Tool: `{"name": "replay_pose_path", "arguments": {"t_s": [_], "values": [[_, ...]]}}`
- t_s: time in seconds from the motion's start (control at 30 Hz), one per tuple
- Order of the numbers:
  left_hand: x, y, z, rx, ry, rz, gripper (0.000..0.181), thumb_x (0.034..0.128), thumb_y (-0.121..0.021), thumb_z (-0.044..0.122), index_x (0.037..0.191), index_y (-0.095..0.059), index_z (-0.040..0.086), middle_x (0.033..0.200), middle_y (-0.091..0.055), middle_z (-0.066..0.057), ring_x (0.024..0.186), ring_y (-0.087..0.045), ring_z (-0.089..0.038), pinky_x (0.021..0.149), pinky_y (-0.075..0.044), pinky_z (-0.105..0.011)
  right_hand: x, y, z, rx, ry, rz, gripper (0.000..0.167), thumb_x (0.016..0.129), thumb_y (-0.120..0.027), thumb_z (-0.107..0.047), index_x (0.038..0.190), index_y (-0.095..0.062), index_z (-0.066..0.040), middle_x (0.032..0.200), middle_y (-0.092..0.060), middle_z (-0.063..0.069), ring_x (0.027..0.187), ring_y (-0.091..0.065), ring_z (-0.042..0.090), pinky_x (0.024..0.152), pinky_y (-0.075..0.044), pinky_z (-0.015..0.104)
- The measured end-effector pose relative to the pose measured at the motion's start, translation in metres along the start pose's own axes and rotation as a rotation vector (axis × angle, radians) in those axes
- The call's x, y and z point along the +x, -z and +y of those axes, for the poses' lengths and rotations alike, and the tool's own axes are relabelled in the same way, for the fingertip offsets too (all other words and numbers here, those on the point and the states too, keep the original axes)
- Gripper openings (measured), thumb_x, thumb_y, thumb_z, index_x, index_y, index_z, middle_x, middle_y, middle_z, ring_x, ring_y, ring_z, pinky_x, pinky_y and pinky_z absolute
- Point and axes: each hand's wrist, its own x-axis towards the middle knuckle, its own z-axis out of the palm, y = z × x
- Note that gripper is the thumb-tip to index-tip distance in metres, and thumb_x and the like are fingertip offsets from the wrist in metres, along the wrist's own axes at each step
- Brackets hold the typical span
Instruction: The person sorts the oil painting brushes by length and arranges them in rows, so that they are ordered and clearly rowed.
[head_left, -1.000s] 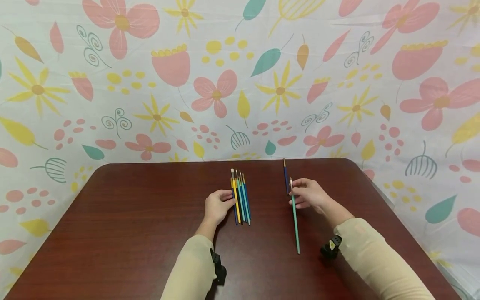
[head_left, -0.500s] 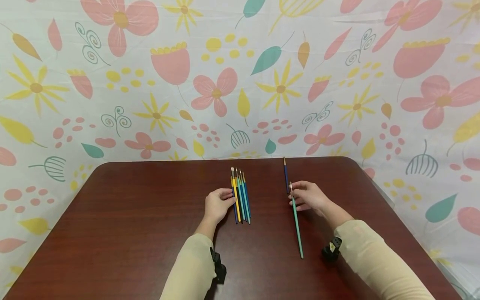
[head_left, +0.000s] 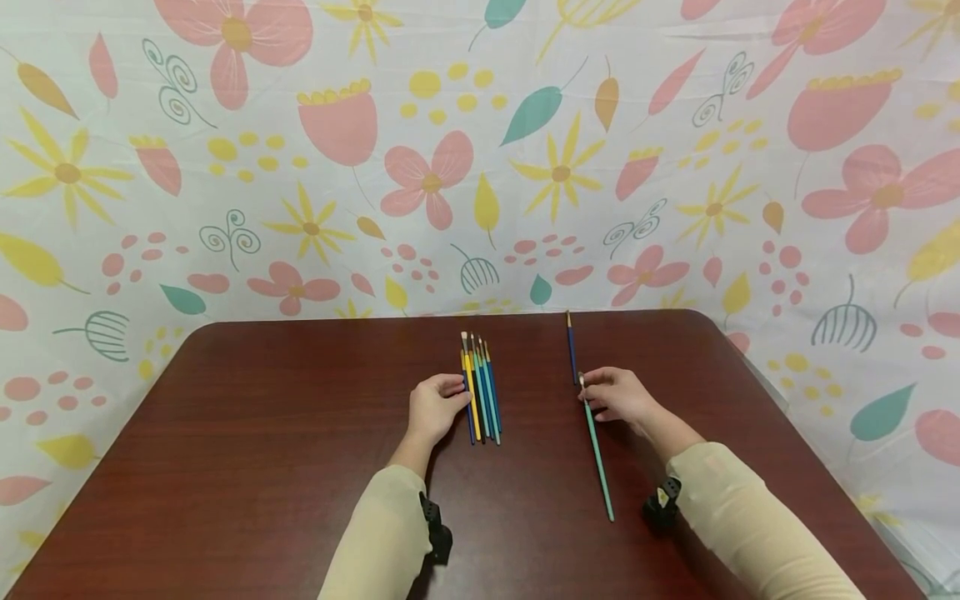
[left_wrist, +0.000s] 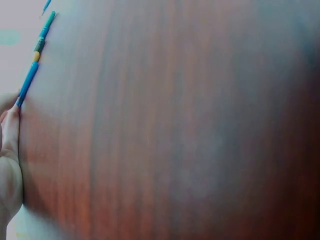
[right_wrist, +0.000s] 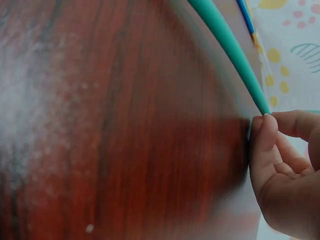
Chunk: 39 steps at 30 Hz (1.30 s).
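In the head view, several paintbrushes (head_left: 489,402) lie side by side at mid-table, bristles toward the wall; yellow, blue, teal and dark handles show. At their left edge rests my left hand (head_left: 435,410), thumb and fingertips touching the outer blue brush. The left wrist view shows that hand (left_wrist: 10,170) only partly, against a blue handle (left_wrist: 28,82). Between thumb and fingers, my right hand (head_left: 621,396) pinches a green paintbrush (head_left: 598,458) near its bristle end, the handle pointing toward me. The right wrist view shows the same pinch on the green handle (right_wrist: 227,42).
Just beyond the right hand, a lone blue paintbrush (head_left: 572,348) lies near the far edge of the dark wooden table (head_left: 262,450). Behind the table hangs a white cloth (head_left: 517,200) printed with flowers and leaves.
My right hand has drawn slightly toward me with the green paintbrush, and its handle end has swung right. My left hand stays at the row of brushes. The head view has shifted a little.
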Motion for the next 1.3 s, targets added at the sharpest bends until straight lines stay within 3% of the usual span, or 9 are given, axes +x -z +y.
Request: {"name": "replay_pose_path", "arguments": {"t_s": [0.2, 0.8, 1.3], "values": [[0.000, 0.000, 0.001, 0.004, 0.002, 0.001, 0.029, 0.0833, -0.073, 0.015, 0.111, -0.069, 0.008, 0.107, -0.071, -0.008, 0.104, -0.066, -0.021, 0.089, -0.054, -0.038, -0.001, 0.000, -0.001, -0.026, -0.001, 0.006, 0.038, 0.091, -0.058, -0.009, 0.123, -0.052, 0.011, 0.103, -0.068, 0.016, 0.074, -0.064, 0.010, 0.061, -0.057, 0.028], [-0.001, 0.000, 0.001, 0.001, -0.004, -0.005, 0.030, 0.0837, -0.072, 0.015, 0.112, -0.069, 0.008, 0.108, -0.071, -0.009, 0.105, -0.066, -0.023, 0.087, -0.055, -0.038, -0.001, -0.011, -0.007, -0.163, -0.046, 0.082, 0.032, 0.087, -0.064, -0.006, 0.114, -0.058, 0.010, 0.102, -0.068, 0.024, 0.080, -0.067, 0.018, 0.062, -0.058, 0.033], [-0.001, 0.001, 0.003, -0.008, 0.002, -0.013, 0.030, 0.0839, -0.072, 0.014, 0.112, -0.069, 0.007, 0.108, -0.071, -0.009, 0.105, -0.066, -0.022, 0.087, -0.055, -0.037, -0.001, -0.012, -0.009, -0.202, -0.027, 0.107, 0.031, 0.086, -0.065, -0.007, 0.111, -0.060, 0.009, 0.097, -0.069, 0.021, 0.075, -0.066, 0.016, 0.061, -0.058, 0.034]]}}
